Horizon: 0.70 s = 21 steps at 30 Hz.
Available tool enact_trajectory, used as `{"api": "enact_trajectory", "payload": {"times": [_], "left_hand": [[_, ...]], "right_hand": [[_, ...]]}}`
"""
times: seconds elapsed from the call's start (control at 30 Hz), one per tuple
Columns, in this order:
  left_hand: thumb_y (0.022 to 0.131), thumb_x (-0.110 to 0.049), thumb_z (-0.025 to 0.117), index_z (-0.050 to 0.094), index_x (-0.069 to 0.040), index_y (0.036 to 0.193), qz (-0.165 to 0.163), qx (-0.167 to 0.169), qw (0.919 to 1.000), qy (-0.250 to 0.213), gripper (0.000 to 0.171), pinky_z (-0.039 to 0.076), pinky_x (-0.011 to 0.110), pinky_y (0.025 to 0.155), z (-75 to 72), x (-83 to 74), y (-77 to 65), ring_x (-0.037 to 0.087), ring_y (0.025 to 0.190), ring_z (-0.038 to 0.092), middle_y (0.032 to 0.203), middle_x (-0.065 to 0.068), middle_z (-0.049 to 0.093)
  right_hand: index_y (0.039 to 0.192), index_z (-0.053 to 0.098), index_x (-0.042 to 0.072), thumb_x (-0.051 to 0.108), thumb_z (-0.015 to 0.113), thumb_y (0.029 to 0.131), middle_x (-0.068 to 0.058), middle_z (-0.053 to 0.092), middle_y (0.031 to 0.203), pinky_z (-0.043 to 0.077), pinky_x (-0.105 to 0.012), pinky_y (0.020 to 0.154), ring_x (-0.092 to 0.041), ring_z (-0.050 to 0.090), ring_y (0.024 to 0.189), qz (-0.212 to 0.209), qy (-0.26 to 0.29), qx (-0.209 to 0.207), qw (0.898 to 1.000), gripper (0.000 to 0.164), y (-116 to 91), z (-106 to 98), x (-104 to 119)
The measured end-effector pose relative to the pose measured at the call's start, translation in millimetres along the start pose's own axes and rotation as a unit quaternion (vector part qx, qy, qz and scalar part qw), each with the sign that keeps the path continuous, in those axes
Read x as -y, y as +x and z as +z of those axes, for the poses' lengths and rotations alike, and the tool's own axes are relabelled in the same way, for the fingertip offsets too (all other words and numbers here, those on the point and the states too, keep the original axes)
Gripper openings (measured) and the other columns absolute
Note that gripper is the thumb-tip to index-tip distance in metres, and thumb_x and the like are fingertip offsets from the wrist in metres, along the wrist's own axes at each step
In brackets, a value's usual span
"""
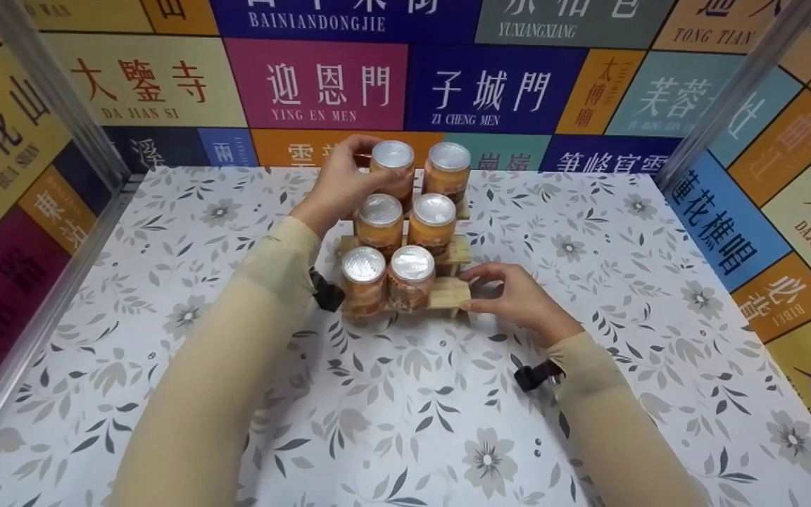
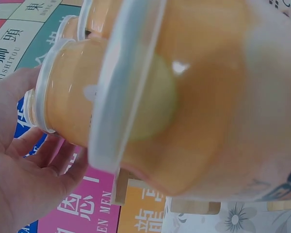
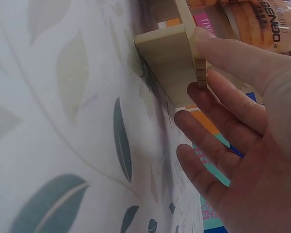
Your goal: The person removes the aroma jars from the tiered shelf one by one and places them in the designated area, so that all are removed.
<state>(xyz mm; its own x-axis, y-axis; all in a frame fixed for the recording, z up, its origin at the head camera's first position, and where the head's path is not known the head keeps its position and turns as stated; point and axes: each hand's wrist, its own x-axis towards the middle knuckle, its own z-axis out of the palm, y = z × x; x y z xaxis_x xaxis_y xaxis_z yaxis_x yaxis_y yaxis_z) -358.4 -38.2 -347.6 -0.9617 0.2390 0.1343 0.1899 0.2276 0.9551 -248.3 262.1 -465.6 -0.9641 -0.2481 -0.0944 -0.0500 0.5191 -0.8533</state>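
Six-can arrangement aside, a stepped wooden stand point(image 1: 450, 292) carries clear cans of orange contents with silvery lids, in pairs on three levels. My left hand point(image 1: 343, 184) is at the top level, its thumb across the front of the back-left can point(image 1: 393, 156) and its fingers curled behind. The left wrist view shows that can point(image 2: 70, 90) beside the left hand point(image 2: 31, 160), with a nearer can point(image 2: 203, 107) covering much of the picture. My right hand point(image 1: 514, 299) pinches the right end of the lowest step; in the right wrist view its thumb and index finger meet the board's edge point(image 3: 196, 53).
The back-right can point(image 1: 448, 169), middle cans point(image 1: 380, 215) and front cans point(image 1: 411, 274) stand close together. A floral cloth point(image 1: 490, 422) covers the table. Printed panels point(image 1: 317, 84) rise behind and at both sides, with metal posts point(image 1: 60, 91) at the corners.
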Motion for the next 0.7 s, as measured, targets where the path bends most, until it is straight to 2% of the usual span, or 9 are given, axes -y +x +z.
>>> {"api": "enact_trajectory", "payload": {"times": [0.3, 0.5, 0.7], "left_hand": [[0.086, -0.026, 0.085, 0.055, -0.010, 0.135, -0.001, -0.028, 0.9996, -0.010, 0.060, 0.051, 0.029, 0.099, -3.2, 2.8, -1.5, 0.018, 0.117, 0.054, 0.133, 0.006, 0.058], [0.086, -0.021, 0.085, 0.058, -0.010, 0.134, 0.001, -0.057, 0.9971, -0.050, 0.056, 0.051, 0.030, 0.098, -16.9, 5.5, -6.7, 0.020, 0.117, 0.054, 0.131, 0.006, 0.058], [0.086, -0.020, 0.085, 0.060, -0.011, 0.133, 0.006, -0.089, 0.9935, -0.071, 0.054, 0.048, 0.030, 0.100, -33.7, 11.9, -13.5, 0.019, 0.118, 0.054, 0.130, 0.006, 0.060]], "right_hand": [[0.125, 0.071, 0.013, 0.020, 0.089, 0.082, -0.012, 0.070, 0.121, 0.057, -0.029, 0.089, -0.029, 0.070, 0.106, -0.002, -0.001, 0.003, 1.000, 0.047, 0.5, 0.0, 0.5], [0.125, 0.071, 0.014, 0.023, 0.089, 0.082, -0.013, 0.070, 0.122, 0.056, -0.031, 0.091, -0.031, 0.069, 0.108, 0.003, -0.004, 0.004, 1.000, 0.048, 1.9, -0.2, 0.8], [0.126, 0.070, 0.014, 0.022, 0.089, 0.082, -0.014, 0.069, 0.123, 0.057, -0.032, 0.092, -0.032, 0.068, 0.108, 0.000, 0.000, 0.006, 1.000, 0.049, 1.2, -1.6, 0.9]]}}
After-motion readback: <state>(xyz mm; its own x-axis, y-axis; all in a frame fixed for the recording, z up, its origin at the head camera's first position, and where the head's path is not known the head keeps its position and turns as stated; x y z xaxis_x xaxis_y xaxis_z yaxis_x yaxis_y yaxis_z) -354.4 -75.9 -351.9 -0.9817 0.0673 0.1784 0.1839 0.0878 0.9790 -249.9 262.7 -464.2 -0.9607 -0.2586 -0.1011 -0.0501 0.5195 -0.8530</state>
